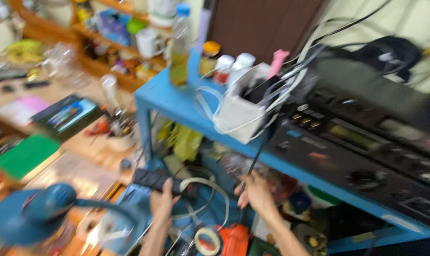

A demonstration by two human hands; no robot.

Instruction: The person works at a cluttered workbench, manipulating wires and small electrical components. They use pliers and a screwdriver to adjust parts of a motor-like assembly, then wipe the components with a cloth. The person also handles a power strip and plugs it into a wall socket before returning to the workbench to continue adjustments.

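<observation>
The view is motion-blurred. My left hand (162,203) grips a flat black box-like device (154,180) under the blue shelf (196,121). Just right of it, my right hand (255,192) pinches a thin black cable (256,156) that runs up over the shelf edge toward a white bag (237,114) stuffed with cords. A pale flat strap loops (203,182) between my two hands. Below them lie a roll of tape (208,240) and an orange object (234,241).
Black audio equipment (362,142) fills the shelf's right side. Bottles and jars (210,59) stand at its back left. A blue desk lamp (32,215) juts in at lower left. A cluttered wooden bench (58,137) with a green pad lies left.
</observation>
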